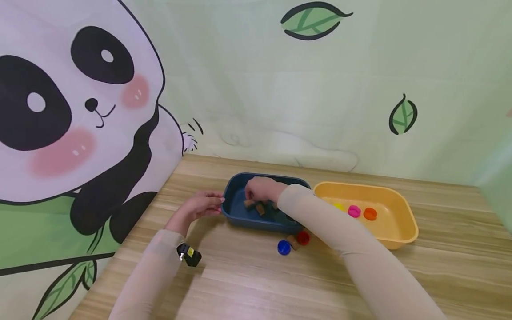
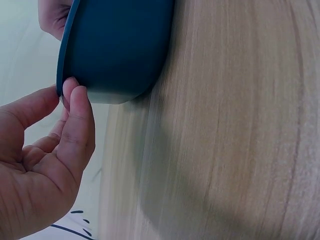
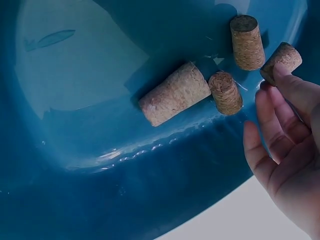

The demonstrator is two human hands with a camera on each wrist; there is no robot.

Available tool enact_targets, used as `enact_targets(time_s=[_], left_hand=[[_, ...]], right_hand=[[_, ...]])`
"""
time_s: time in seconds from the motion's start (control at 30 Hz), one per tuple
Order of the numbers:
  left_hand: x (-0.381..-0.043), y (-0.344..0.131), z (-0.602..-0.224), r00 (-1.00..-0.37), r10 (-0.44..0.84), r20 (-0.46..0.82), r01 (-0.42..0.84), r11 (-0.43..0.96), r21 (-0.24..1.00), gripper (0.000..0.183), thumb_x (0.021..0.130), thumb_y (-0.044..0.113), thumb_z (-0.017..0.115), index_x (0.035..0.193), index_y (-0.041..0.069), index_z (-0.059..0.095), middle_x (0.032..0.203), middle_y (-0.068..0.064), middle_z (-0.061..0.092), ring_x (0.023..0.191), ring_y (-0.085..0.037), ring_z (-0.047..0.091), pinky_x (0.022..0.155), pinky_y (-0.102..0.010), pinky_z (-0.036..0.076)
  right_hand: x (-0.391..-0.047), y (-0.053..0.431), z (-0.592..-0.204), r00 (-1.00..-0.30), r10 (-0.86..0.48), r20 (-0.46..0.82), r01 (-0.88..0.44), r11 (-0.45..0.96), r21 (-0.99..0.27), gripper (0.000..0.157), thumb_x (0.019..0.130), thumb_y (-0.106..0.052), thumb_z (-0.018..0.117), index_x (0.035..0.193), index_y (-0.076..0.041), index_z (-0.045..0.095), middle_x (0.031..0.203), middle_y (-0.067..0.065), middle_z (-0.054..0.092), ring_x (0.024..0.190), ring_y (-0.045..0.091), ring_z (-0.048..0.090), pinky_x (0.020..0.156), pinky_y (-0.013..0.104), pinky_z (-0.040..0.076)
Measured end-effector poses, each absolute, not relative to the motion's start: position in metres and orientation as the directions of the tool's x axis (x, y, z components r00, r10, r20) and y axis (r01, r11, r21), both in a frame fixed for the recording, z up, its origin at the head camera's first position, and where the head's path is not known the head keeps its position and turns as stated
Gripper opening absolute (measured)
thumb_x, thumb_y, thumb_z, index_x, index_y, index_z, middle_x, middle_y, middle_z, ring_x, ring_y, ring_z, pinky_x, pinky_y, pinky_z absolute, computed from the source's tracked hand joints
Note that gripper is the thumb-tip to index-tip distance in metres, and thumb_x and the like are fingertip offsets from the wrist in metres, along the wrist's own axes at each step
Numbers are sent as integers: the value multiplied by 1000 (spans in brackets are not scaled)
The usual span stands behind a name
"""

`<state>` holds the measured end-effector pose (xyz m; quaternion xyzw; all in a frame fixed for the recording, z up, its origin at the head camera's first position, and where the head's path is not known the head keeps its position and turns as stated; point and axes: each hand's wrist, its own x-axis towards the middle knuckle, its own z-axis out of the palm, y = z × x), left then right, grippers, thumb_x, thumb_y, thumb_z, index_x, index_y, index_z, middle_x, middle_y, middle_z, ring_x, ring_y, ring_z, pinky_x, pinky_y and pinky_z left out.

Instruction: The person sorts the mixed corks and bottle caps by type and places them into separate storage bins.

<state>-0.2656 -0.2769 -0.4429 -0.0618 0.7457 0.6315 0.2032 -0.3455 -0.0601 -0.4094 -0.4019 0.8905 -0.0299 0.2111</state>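
Observation:
A dark blue basin (image 1: 256,224) stands on the wooden table. At its left end my left hand (image 1: 200,205) pinches the rim between thumb and fingers; the left wrist view shows the basin's outer wall (image 2: 117,45) beside those fingertips. My right hand (image 1: 262,189) reaches down inside the basin. In the right wrist view, its thumb and index finger pinch a cork stopper (image 3: 284,56). Close by on the basin floor are an upright-looking cork (image 3: 247,44), a shorter one (image 3: 226,93) and a larger one (image 3: 175,94) lying on its side.
To the right, a yellow basin (image 1: 394,226) holds a pink ring-like cap (image 1: 354,211), an orange one (image 1: 370,214) and a partly hidden yellow one (image 1: 338,206). In front of the blue basin lie a blue cap (image 1: 284,247), a cork (image 1: 293,242) and a red cap (image 1: 303,238).

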Motion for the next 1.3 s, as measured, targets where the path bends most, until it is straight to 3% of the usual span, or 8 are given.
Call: enact_targets(time_s=[0.5,1.07,1.3], left_hand=[[-265,-274,-438,-906,136,-400,-371,197,907,43,105,9,54,140,-14,46,77,6,65,69,-3,62,68,-15,59],[-264,-272,-438,-908,135,-397,-368,200,908,44,105,9,53,142,-14,45,78,6,65,71,-4,62,69,-15,59],[-264,-273,-439,-909,123,-399,-371,200,907,43,105,9,53,142,-14,46,77,6,65,70,-4,62,68,-15,58]], right_hand=[[-346,-66,-412,-585,-732,-350,-724,665,-184,18,101,-10,64,116,-9,74,116,8,73,96,18,64,95,34,58],[-347,-70,-420,-578,-723,-380,-727,667,-164,19,100,-18,68,115,-10,73,119,8,72,101,20,62,98,36,56],[-346,-72,-418,-575,-727,-376,-722,666,-184,18,100,-23,68,111,-9,74,113,7,72,92,16,57,89,32,55]])
